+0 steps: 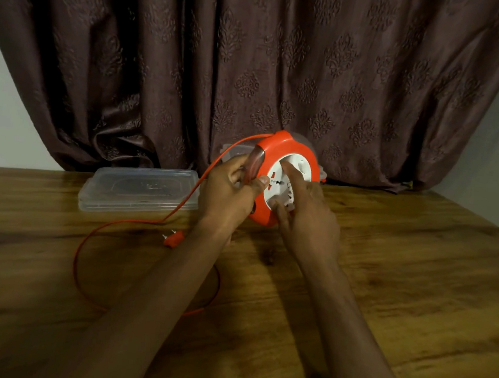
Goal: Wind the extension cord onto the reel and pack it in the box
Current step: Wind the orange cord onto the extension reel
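Orange round plastic cord reel (pixel 285 159) with a white socket face is held upright above the wooden counter (pixel 383 270). The left hand (pixel 227 193) has its fingers closed round the reel's rim; the right hand (pixel 305 218) presses loosely spread fingers on the white face. Its thin orange cord (pixel 81 248) loops across the counter to an orange plug (pixel 173 239), near a clear plastic lid (pixel 140 188).
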